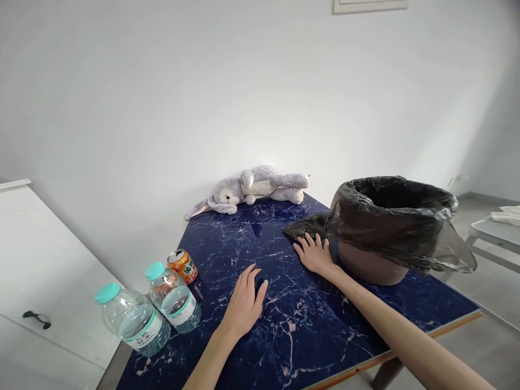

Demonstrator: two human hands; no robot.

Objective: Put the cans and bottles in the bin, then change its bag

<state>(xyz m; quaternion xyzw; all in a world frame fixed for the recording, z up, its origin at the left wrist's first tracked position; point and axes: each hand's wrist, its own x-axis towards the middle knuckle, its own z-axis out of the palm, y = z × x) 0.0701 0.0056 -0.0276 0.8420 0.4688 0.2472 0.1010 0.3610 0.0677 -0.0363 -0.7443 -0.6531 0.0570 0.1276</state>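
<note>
A: Near end first. Left hand?
B: Left hand is palm down at the table, fingers loosely bent, thumb apart, holding nothing. Can't tell if it bears weight.
A: What's beside it?
B: 2 capped bottles on its left, both part full: front bottle, rear bottle. Orange can just behind the rear one, top looks opened. I'd keep the left wrist clear of all 3; the can is probably the easiest to tip.
A: Right hand?
B: Right hand is farther out: palm down, fingers spread, gripping nothing. Fingertips overlap the loose tail of the black bag. Can't tell if they press on it.
A: Where's the rest of the bag?
B: Lining the brown bin on the table's right side. Folded over the rim, skirt hanging outside. 1 flap sticks out right, the tail lies left.
A: Handling?
B: My call: film looks thin, so flat finger pads, no nails. Pinch a gathered fold, not 1 layer. Pull slowly; a hard tug could drag the bin. The free left hand would be good for steadying it.
A: Far end?
B: Plush rabbit on its side by the wall. Well clear of both hands.
</note>
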